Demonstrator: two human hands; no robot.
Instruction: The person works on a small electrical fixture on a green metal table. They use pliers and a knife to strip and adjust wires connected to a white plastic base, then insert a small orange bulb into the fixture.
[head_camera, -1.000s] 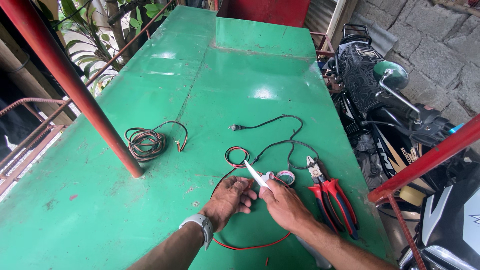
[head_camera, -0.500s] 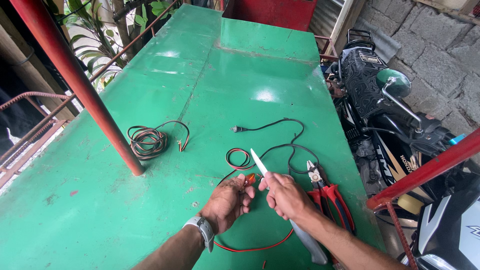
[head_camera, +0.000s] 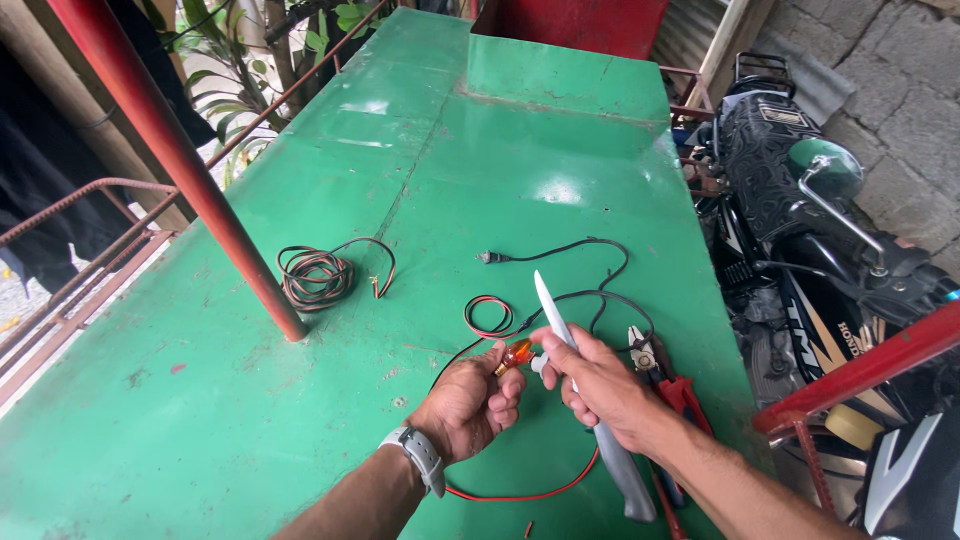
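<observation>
Green painted metal surface (head_camera: 300, 440), outdoors, motorbike (head_camera: 800, 200) parked off the right edge.

Near: left hand (head_camera: 465, 405) has its fingers (head_camera: 505, 385) pinched shut on a small orange bulb (head_camera: 516, 353). Right hand (head_camera: 600, 385) is wrapped around a knife (head_camera: 585, 400), fingers closed on it at about mid-length, handle trailing back toward the body, blade tip up and away. Something small and white sits between the two hands; can't tell what.

Risks as I read it:
- Blade sits right beside the left fingertips. A slip cuts the thumb.
- Bulb is probably glass, so squeezing or prying could crack it.
- Red-black wire (head_camera: 520, 493) loops under both wrists. A snag would jerk the bulb.

Just right of the knife hand: red-handled pliers (head_camera: 665, 385), lying flat. An elbow could knock them off the edge.

Just beyond the fingers: small red-black coil (head_camera: 488, 316), black cable with plug (head_camera: 560, 250).

Far left: bundled wire (head_camera: 315, 278) by the red post (head_camera: 190, 170).
</observation>
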